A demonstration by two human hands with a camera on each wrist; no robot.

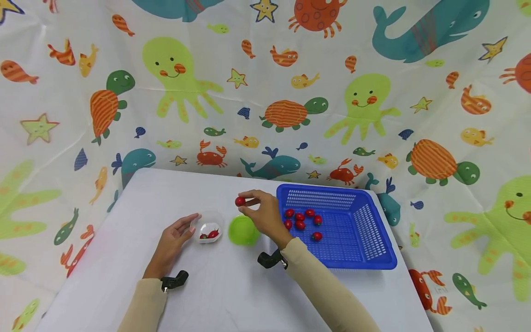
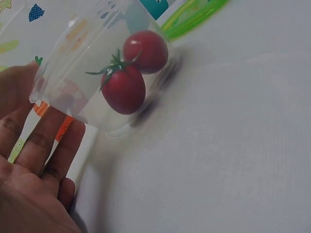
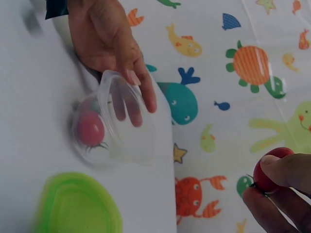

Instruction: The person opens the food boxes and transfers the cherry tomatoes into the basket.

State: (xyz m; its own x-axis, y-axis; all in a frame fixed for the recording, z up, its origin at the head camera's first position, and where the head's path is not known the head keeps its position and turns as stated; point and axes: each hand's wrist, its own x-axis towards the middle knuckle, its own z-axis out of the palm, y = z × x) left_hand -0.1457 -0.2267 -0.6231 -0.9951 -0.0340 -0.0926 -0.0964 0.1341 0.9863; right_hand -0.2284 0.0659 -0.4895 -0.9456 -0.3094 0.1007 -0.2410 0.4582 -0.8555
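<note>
My left hand [image 1: 171, 242] holds the rim of a clear plastic cup [image 2: 92, 43], thumb on one side and fingers on the other. Red cherry tomatoes [image 2: 124, 90], one with a green stem, lie in the bottom of the cup. My right hand [image 1: 265, 214] pinches another cherry tomato [image 1: 240, 201] between thumb and fingertips, raised above the table. Its small green stem shows in the right wrist view, pointing away from the palm. Beneath and beside the right hand is a round green lid or shallow dish [image 1: 243, 231], just right of the cup.
On the right side of the white table [image 1: 215, 295] stands a blue plastic basket [image 1: 344, 244] with several loose cherry tomatoes [image 1: 299, 225], mostly toward its left side. A curtain [image 1: 249, 152] printed with sea animals hangs right behind the table and along its sides.
</note>
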